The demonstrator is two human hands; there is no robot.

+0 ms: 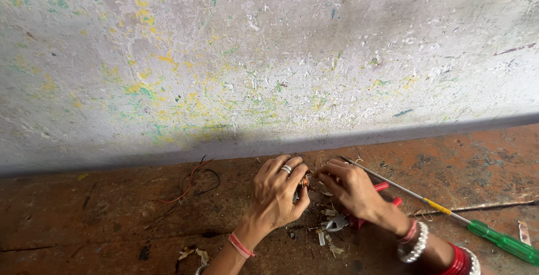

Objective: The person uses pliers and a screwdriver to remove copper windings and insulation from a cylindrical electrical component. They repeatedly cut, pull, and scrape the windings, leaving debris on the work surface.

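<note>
Copper-coloured wire bundle [305, 181] sits pinched between both hands, low on the rust-brown floor [112, 219] close to the foot of the paint-speckled wall [252, 56]. Left hand [276, 192], ring on one finger, curls tight around it; right hand [351, 188] closes its fingertips on the same piece. Red-handled pliers [359, 213] lie just under the right wrist. Beside them stretches a long green-handled screwdriver [449, 213]. Red and black wires [193, 182] trail off to the left.
</note>
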